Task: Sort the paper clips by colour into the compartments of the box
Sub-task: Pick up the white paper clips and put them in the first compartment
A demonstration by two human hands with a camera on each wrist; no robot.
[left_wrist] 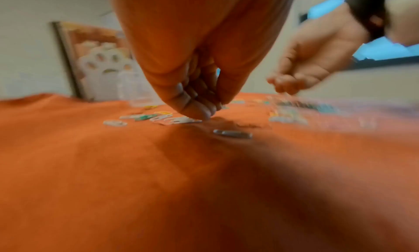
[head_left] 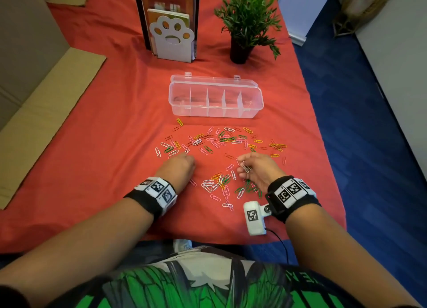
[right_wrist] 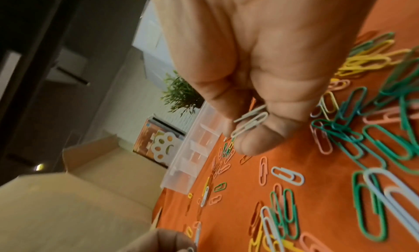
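Note:
Paper clips [head_left: 221,141] in white, pink, green, yellow and red lie scattered over the red cloth, with a denser heap [head_left: 219,183] between my hands. The clear box [head_left: 208,112] stands open beyond them, and its compartments look empty. My left hand [head_left: 186,154] points fingertips down at the left of the scatter. In the left wrist view its bunched fingers [left_wrist: 207,115] pinch at a white clip [left_wrist: 179,120] lying on the cloth. My right hand [head_left: 241,166] hovers over the heap and holds white clips [right_wrist: 249,121] between thumb and fingers.
A white paw-shaped bookend [head_left: 172,39] with books and a potted plant [head_left: 245,25] stand behind the box. Cardboard [head_left: 46,95] lies along the left. The table's right edge [head_left: 323,146] drops to blue floor.

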